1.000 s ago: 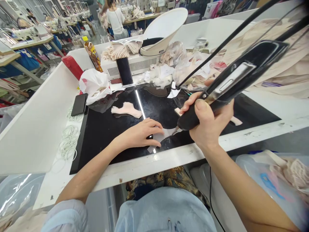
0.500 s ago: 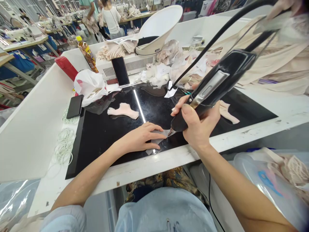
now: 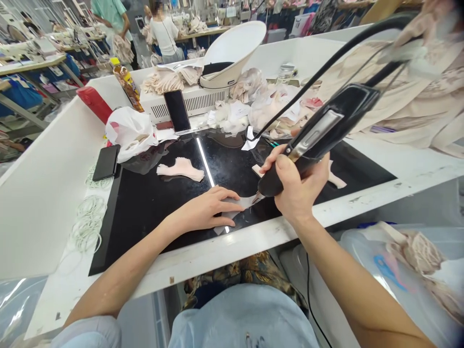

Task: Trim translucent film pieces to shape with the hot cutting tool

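Sewing-machine tables (image 3: 36,65) at ten o'clock;
white partition (image 3: 36,208) at nine; grey floor (image 3: 144,48) at eleven; wooden-topped table (image 3: 208,32) at twelve.

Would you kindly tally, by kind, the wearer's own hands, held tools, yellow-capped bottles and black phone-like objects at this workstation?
Own hands: 2 (left hand, right hand)
Held tools: 1 (black tool)
Yellow-capped bottles: 1 (bottle)
Black phone-like objects: 2 (propped one, lying one)
Total: 6

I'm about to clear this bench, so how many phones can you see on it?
2: one black phone lies at the left edge of the black mat; another phone stands upright in front of the white vented box. Others may be hidden.
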The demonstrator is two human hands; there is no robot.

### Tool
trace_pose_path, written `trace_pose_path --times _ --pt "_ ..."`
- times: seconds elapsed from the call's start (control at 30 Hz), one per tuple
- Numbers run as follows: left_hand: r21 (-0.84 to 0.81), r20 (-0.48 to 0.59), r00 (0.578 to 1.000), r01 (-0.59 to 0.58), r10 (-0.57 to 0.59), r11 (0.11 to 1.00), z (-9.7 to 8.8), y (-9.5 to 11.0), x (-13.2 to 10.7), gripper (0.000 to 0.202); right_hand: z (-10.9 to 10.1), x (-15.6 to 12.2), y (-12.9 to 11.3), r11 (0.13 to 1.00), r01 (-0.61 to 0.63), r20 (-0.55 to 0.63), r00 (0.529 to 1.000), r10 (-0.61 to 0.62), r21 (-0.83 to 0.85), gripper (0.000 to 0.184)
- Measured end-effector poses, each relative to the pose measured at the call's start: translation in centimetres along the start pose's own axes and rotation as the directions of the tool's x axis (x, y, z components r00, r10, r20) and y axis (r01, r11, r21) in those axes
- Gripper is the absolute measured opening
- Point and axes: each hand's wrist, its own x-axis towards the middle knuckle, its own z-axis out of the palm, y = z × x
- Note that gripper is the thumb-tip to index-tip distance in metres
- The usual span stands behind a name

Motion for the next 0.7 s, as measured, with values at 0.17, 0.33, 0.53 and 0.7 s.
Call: trace_pose_path --times 0.17,0.33,0.53,0.7 --pt "0.009 0.011 1.000 0.002 -0.002 1.000 0.0 0.0 0.0 0.040 -0.2 -0.1 0.4 1.000 0.018 0.024 1.000 -0.017 -0.015 0.029" --pt "0.012 0.033 0.999 0.000 0.000 1.000 -0.3 0.1 -0.1 0.038 -0.3 0.0 0.4 0.999 -0.003 0.046 0.999 0.005 -0.053 0.026" --pt "0.013 -0.016 1.000 -0.015 0.015 1.000 -0.9 0.7 0.4 0.030 -0.9 1.1 -0.1 0.997 0.071 0.005 0.997 -0.071 0.004 0.027" --pt "0.029 -0.050 0.999 0.009 -0.007 1.000 0.0 0.9 1.9 0.031 -1.2 0.9 -0.3 0.999 0.029 0.010 1.000 -0.029 -0.024 0.029"
